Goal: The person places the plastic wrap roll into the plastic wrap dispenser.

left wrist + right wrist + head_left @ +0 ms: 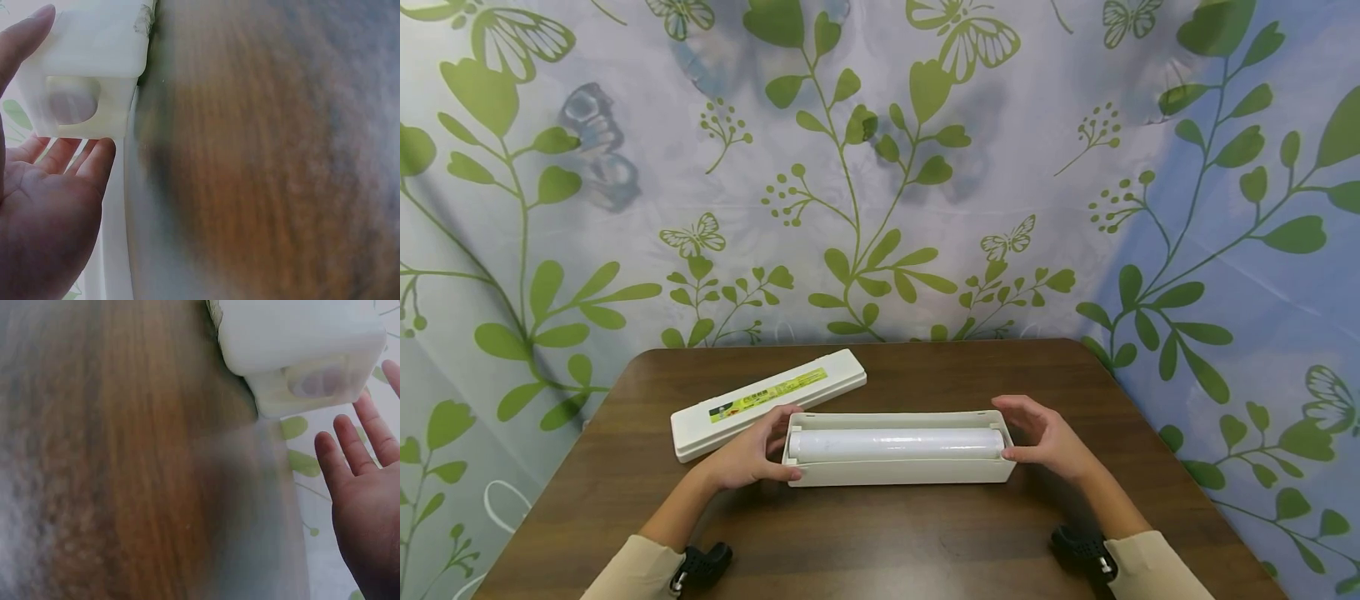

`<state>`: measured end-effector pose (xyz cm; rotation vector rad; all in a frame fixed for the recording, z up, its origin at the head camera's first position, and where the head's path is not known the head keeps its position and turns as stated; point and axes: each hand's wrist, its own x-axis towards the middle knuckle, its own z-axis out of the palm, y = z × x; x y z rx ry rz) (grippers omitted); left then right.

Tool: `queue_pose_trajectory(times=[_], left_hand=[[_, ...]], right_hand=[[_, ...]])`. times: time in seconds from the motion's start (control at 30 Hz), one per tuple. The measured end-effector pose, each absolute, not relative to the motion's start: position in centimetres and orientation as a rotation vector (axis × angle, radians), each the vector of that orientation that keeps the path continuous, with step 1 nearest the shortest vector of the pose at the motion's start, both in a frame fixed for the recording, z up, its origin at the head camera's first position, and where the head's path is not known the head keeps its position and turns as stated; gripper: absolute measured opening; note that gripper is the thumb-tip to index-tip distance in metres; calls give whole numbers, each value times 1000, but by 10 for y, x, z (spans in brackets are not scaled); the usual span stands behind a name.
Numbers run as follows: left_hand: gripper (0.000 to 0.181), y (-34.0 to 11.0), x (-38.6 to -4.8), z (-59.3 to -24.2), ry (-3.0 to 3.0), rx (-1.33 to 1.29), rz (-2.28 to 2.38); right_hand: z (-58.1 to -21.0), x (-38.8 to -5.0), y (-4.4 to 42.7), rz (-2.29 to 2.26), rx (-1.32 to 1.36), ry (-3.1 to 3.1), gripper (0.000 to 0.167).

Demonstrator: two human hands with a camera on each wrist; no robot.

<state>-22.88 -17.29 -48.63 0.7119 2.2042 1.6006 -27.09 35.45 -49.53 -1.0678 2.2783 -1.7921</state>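
Observation:
An open white box [901,473] sits lengthwise on the table, a white roll [897,444] lying inside it. At its left end, my left hand [747,454] holds the box between the thumb at the front corner and the fingers behind. The left wrist view shows that hand's fingertips against the box end [119,106]. My right hand [1054,446] is at the other end, thumb by the front right corner and forefinger near the back corner. In the right wrist view its fingers [355,447] are spread and mostly straight beside the box end [275,403].
Behind and left of the box, a long white lid [842,379] with a yellow-green label lies at a slant on the brown wooden table [880,542]. A curtain [880,208] with green leaves and butterflies hangs beyond the table's back edge.

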Motion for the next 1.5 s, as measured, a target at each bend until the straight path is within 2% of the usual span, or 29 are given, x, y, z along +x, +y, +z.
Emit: queue_pose_trajectory(times=[1.0,1.5], left_hand=[[101,-172,-226,-485,2220,701,1603],[106,-181,-222,-488,2291,691,1610]], right_hand=[[-502,-271,363,-1633,-875,2176,101],[-501,-271,356,-1642,-846,2120,105]])
